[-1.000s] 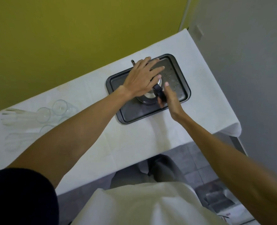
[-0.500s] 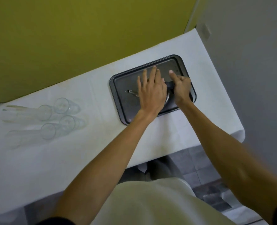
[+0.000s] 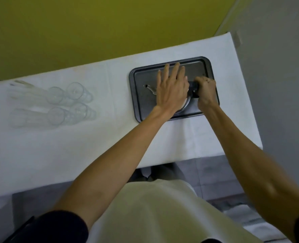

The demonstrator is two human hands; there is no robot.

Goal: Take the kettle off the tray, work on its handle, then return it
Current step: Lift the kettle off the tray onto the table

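Kettle (image 3: 186, 106) sits on dark tray (image 3: 206, 67) near desk (image 3: 110, 137) right end, spout (image 3: 149, 87) toward left edge. Left grip (image 3: 171, 90) spread flat over its lid. Right grip (image 3: 205, 92) clenched around black handle (image 3: 193, 85) at kettle's right side.

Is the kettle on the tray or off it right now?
On. The kettle sits inside the tray rim, under both hands.

no readable text, no labels, no brands, no numbers anywhere in view
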